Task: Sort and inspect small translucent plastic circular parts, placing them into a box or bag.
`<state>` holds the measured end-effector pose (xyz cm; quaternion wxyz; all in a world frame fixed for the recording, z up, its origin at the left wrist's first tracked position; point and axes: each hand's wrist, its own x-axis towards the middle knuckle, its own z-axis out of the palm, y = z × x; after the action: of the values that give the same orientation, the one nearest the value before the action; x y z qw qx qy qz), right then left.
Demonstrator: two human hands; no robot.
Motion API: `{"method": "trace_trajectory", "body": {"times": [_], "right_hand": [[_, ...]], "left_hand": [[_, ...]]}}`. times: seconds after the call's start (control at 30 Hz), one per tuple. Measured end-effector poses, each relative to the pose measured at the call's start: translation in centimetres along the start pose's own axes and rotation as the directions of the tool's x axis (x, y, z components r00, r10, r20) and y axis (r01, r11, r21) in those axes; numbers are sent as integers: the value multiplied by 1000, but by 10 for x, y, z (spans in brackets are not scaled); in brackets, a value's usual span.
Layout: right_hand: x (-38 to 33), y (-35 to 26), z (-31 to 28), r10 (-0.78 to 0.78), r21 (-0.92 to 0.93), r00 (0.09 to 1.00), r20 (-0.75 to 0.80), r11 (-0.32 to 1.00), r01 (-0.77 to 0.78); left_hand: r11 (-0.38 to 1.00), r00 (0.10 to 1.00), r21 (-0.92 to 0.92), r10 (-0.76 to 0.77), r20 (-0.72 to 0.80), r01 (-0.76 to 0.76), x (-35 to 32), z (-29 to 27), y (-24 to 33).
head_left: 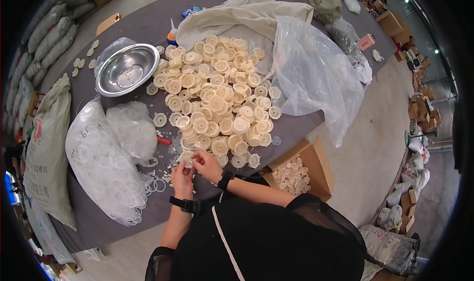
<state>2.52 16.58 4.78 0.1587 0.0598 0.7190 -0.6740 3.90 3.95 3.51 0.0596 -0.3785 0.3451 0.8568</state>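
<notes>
My left hand (181, 181) grips a round cream plastic cap (186, 156) at the near edge of a big heap of similar caps (217, 103). My right hand (208, 165) is closed in a pinch right beside that cap, its fingertips meeting at the cap's edge. Whatever small piece they may hold is too small to make out. Tiny white pieces and clear rings (175, 150) lie scattered just beyond my left hand. A small red tool (164, 140) rests near them on the grey-covered table (163, 213).
Left of my hands are a clear bag of white rings (101, 157) and a smaller bag (132, 130). Behind stands a steel bowl (127, 71). A cardboard box (321, 175) with finished-looking white parts sits right, below a clear plastic sheet (316, 73). A large sack (49, 152) stands left.
</notes>
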Motion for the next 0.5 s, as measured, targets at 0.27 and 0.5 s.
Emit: {"method": "trace_trajectory", "body": {"times": [0.27,0.5], "right_hand": [[-1,5,-6,-300,-249,951,82,917,311],[-4,-17,-16,19,-154,984,178,988,9]], "left_hand": [[999,1000,31,-6,28,5,-8,6,5],[971,992,207,125,-21,-118,-11,2,4]]}}
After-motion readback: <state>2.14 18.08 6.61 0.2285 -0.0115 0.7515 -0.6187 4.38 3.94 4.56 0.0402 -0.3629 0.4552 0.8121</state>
